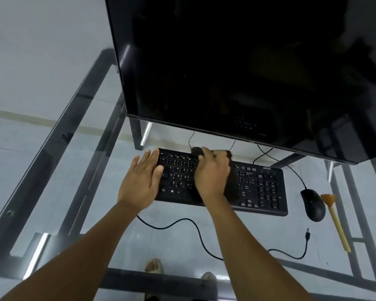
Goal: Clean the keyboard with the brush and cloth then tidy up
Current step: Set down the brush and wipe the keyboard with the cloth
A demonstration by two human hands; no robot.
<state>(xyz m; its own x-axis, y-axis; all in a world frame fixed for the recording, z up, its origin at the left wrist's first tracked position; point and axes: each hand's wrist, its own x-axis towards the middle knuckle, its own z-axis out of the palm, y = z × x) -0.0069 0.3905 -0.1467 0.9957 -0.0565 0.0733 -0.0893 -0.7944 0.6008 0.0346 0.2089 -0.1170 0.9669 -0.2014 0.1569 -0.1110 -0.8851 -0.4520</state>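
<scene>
Head view: right hand (212, 170) is curled round a dark cloth (197, 151), pressing it on the middle of the keyboard (261, 187). Left hand (140, 179) lies flat, fingers straight and together, on the board's 9 o'clock end. To wipe well, I'd keep that end pinned and drag the cloth row by row toward 3 o'clock. Keyboard is black and full-size, at the middle of the glass desk (52, 170). Brush (334, 218) lies unused at 3 o'clock, beyond the mouse (313, 205).
</scene>
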